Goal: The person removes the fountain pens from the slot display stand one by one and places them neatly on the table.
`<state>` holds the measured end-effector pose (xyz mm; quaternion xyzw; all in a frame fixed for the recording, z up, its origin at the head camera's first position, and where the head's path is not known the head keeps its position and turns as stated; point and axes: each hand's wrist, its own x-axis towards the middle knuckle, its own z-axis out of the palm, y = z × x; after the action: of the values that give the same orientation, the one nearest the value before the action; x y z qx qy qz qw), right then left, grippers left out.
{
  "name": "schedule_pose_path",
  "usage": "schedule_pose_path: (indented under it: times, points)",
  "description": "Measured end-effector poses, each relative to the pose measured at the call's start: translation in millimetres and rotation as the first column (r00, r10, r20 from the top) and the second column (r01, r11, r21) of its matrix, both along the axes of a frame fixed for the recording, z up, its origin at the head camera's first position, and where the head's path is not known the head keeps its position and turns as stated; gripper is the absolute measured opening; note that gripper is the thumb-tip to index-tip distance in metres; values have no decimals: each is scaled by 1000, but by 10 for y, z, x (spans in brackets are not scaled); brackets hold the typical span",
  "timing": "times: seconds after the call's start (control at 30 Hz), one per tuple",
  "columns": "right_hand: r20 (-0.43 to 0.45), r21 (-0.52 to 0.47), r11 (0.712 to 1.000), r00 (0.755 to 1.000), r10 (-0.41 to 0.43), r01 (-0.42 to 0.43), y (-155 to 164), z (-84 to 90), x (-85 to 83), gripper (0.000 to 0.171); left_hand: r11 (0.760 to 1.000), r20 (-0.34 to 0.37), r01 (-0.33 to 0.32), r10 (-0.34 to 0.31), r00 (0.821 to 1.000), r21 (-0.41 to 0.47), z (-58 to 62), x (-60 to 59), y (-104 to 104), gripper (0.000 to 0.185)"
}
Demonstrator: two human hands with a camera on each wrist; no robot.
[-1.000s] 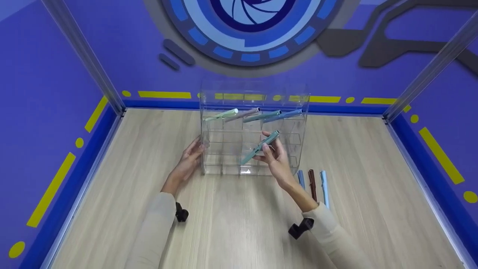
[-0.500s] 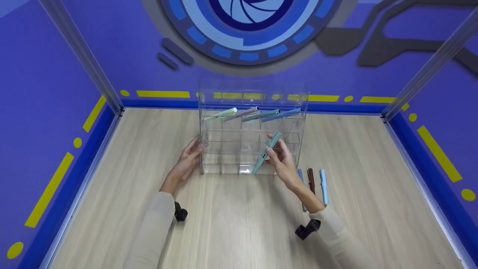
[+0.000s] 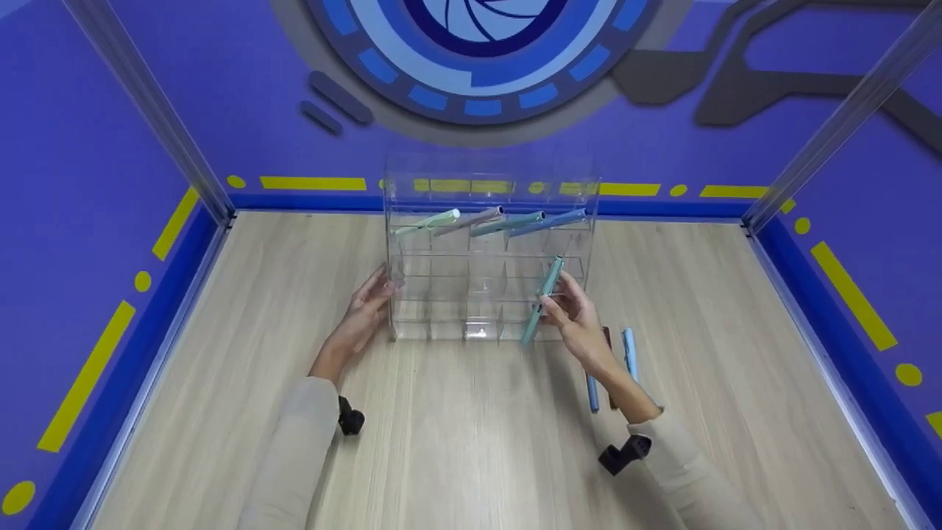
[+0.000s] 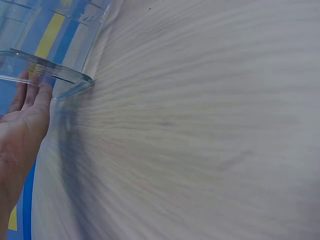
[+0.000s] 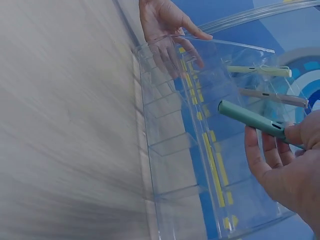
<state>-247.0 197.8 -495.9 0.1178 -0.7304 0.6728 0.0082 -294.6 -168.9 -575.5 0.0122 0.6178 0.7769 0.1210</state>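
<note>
Pen [image 3: 542, 303]: teal, pinched mid-barrel by the right hand [image 3: 581, 324], tilted steeply, its top against the right front of the clear rack [image 3: 412, 294].
Head view, handling: pen looks light, stiff and smooth-sided, likely slippery; the middle of the barrel is the sound place to hold it, near the clip if a firmer catch is wanted.
Head view, left hand [image 3: 364, 313]: fingers straight, flat against the rack's left wall, steadying it.
Head view, count: four pens lie in the rack's top row [image 3: 489, 221]; three loose pens [image 3: 628, 353] on the table [image 3: 456, 427], partly hidden by the right forearm.
Left wrist view: fingertips [image 4: 35, 92] touch the rack's bottom corner [image 4: 70, 80]; no pen visible.
Right wrist view: thumb and fingers curl around the pen [image 5: 250, 119], which is held in front of the open compartments; two stored pens [image 5: 260, 70] visible beyond; rack walls look thin and rigid, probably light, easily tipped.
</note>
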Motion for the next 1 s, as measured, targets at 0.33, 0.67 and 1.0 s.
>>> schedule_pose_path:
  times: [0.33, 0.67, 1.0]
  points:
    - [35, 17, 995, 994, -102, 101, 248, -19, 62, 55, 1000, -4, -1, 1, 1000, 27, 3, 3, 5, 65]
    - [59, 70, 984, 984, -166, 161, 523, -91, 145, 55, 1000, 8, 18, -18, 1000, 20, 6, 3, 14, 66]
    - [101, 112, 967, 966, -239, 228, 781, -146, 195, 52, 1000, 13, 7, -7, 1000, 6, 12, 13, -17, 64]
